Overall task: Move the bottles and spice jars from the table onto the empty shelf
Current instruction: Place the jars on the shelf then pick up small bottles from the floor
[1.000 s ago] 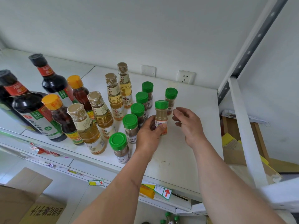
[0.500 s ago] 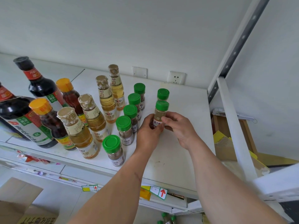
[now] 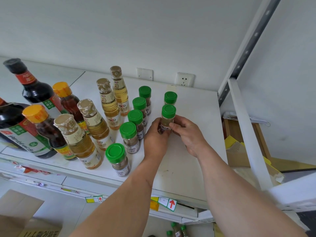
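Jar (image 3: 168,119) with a green cap stands upright on the white shelf (image 3: 196,117), just before another jar (image 3: 170,98) — left hand (image 3: 154,139) and right hand (image 3: 189,134) both pinch its body. Five more spice jars (image 3: 135,127) line up just to its left, bottles (image 3: 95,120) beyond.

You face a plain white wall (image 3: 136,31) under soft, even light. Low on it you see a blank switch plate (image 3: 144,74) and, just to its right, a white socket (image 3: 185,79). At your right a white upright with a dark slotted strip (image 3: 246,52) runs up diagonally. Behind it you see brown cardboard and yellow packets (image 3: 239,147) stacked against the side wall. Below, at the lower left, a cardboard box (image 3: 20,218) sits on the pale floor.
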